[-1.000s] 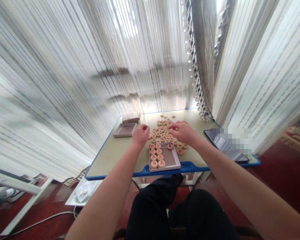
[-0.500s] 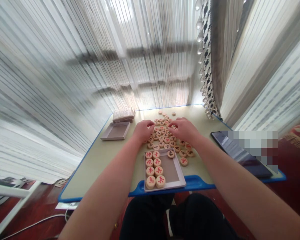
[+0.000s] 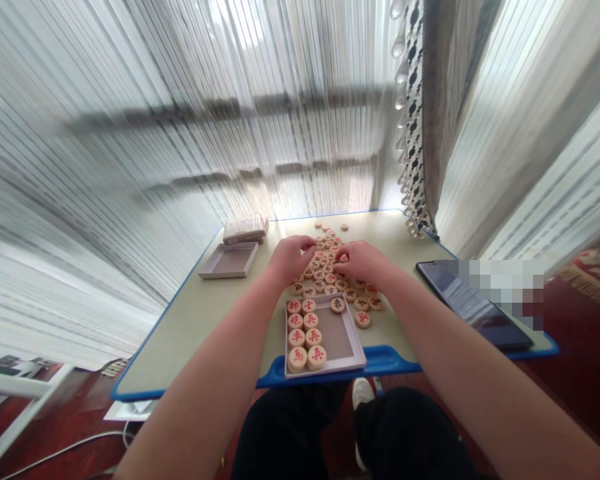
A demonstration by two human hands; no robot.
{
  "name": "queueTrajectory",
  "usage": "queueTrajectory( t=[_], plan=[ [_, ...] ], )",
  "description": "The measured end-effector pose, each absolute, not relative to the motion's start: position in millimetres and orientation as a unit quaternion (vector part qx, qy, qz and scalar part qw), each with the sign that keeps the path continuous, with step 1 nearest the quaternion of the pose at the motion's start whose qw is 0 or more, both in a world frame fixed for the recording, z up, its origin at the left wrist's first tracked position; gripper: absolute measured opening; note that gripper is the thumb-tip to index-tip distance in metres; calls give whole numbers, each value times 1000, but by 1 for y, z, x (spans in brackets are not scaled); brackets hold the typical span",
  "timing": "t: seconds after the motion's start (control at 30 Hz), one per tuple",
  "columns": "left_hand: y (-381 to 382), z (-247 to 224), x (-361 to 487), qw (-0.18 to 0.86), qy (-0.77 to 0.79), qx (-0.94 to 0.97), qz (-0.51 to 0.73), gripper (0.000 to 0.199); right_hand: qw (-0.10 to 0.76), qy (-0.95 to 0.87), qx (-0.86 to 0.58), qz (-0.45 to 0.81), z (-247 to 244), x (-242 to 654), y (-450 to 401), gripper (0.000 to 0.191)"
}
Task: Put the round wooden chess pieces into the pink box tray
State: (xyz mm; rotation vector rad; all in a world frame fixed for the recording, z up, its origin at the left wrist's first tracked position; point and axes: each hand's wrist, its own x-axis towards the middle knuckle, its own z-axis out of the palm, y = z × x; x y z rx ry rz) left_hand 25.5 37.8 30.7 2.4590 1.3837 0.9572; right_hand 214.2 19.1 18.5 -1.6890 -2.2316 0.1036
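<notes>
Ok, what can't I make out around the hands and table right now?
All in the head view:
Whether the left hand or right hand grips a piece: contact too small to read.
Anything directly under the right hand: hidden by it.
Characters on the farthest pieces: too small.
Part of the tablet: covered by pixelation.
Left forearm: cut off by the bottom edge.

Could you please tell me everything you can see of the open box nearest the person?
The open box is a shallow rectangular tray, apparently cardboard, with pale, low walls and a brownish-grey floor. It lies flat at the near edge of the table, overlapping the blue rim. Eight red-marked pieces form two columns along its left side; one black-marked piece sits near its far right corner. Neither the left hand nor the right hand touches it.
</notes>
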Motion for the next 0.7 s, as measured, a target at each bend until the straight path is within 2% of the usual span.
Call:
queueTrajectory(
  t=[0.17, 0.27, 0.5, 0.7],
  plan=[
    [39, 28, 25, 86, 473, 815, 323, 21, 167, -772, -612, 45, 20, 211, 18, 21],
    [39, 29, 26, 106, 470, 808, 339, 20, 203, -777, -596, 6, 24, 208, 13, 21],
    [36, 34, 29, 340, 445, 723, 404, 38, 373, -805, -459, -45, 31, 205, 5, 17],
    [26, 47, 29, 452, 413, 698, 371, 36, 394, -814, -420, -70, 32, 202, 0, 16]
  ],
)
